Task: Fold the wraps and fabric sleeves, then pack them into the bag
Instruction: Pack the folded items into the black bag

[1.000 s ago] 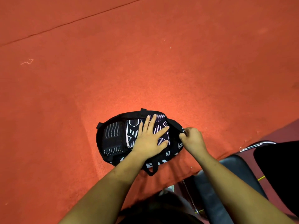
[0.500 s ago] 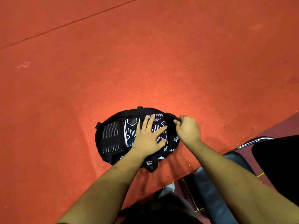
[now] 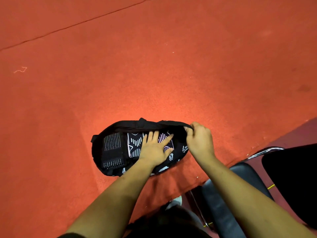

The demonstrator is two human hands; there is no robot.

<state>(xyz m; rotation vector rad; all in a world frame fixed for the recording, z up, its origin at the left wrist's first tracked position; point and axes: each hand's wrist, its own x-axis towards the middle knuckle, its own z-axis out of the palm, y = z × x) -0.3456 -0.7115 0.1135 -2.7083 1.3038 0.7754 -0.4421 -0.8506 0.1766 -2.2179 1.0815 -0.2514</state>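
A black bag (image 3: 109, 129) with small white prints lies open on the red floor. Inside it sit two folded black fabric pieces with white line patterns: one (image 3: 113, 150) at the left, another (image 3: 135, 143) in the middle. My left hand (image 3: 154, 149) lies flat with straight fingers on the middle piece and presses it down. My right hand (image 3: 199, 140) grips the bag's far rim strap (image 3: 171, 123) at the right end and pulls it up over the opening.
Red carpeted floor (image 3: 154, 66) spreads all around the bag. A dark padded chair (image 3: 240, 177) with a chrome frame stands at the lower right, beside another black seat (image 3: 291, 177). A white shoe tip (image 3: 175, 200) shows below the bag.
My right hand moved from the bag's right edge up to the far rim and now lifts the strap. The bag opening has narrowed. My left hand stays pressed on the patterned fabric.
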